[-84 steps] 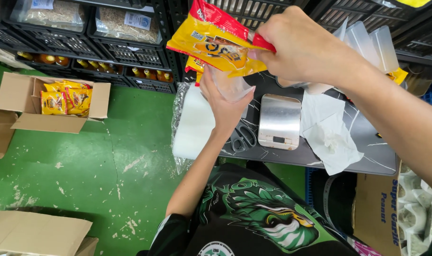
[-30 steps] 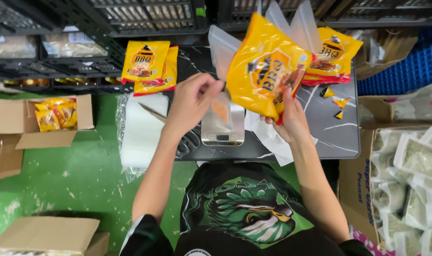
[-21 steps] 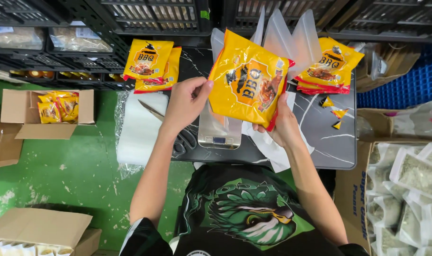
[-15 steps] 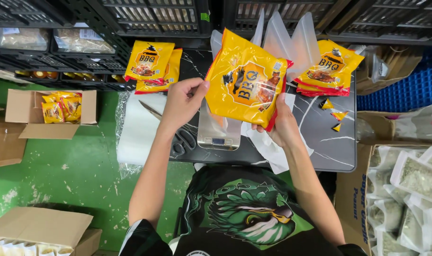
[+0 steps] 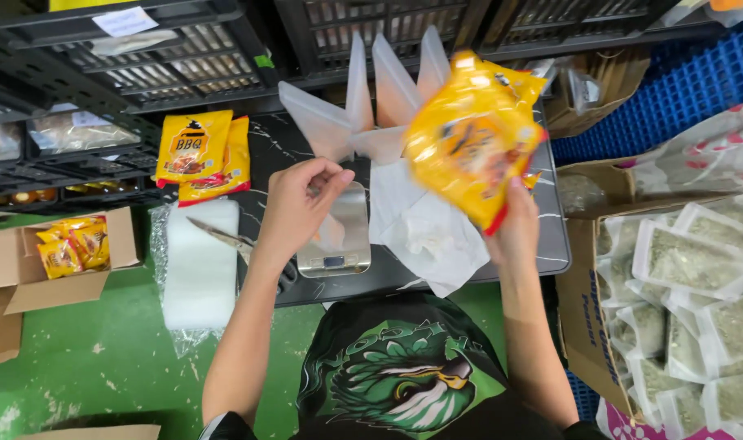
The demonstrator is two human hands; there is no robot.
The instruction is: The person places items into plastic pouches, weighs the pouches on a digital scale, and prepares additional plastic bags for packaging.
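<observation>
Gripped from below at its lower edge by the right hand (image 5: pixel 518 224), long axis tilted toward upper centre-right of the frame: a blurred yellow snack pouch (image 5: pixel 472 134), up and right of the loosely curled, empty left hand (image 5: pixel 302 204) over the steel scale (image 5: pixel 336 232).

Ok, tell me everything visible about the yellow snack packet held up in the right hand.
The yellow snack packet is a glossy plastic pouch with a red edge along its lower corner and a printed picture on its face, too blurred to read. It looks full and puffy. It is held up, tilted, above the dark marble-patterned table, over white crumpled wrapping. The right hand grips its lower right edge from behind. The left hand is apart from it, above a small steel scale.
</observation>
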